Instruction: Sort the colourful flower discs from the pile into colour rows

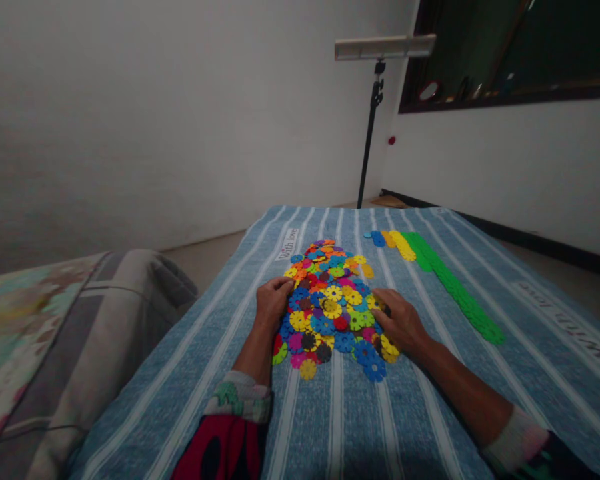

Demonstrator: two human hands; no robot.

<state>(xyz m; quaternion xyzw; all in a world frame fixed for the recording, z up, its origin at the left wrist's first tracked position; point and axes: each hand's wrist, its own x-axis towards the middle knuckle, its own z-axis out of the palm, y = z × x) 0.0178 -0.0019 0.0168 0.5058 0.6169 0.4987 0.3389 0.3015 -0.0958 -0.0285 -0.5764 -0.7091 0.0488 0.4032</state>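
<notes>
A heap of flat, flower-shaped plastic discs in many colours lies on a blue striped cloth. My left hand rests at the heap's left edge, fingers curled inward against the discs. At the right edge my right hand lies palm down, its fingers bent and touching the discs; what either hand grips I cannot make out. A row of sorted discs runs diagonally to the right: blue, orange, yellow, then a long green stretch.
A lamp stand with a light bar stands beyond the cloth's far edge near the wall corner. A grey cushion and patterned fabric lie at the left. A dark window is up right.
</notes>
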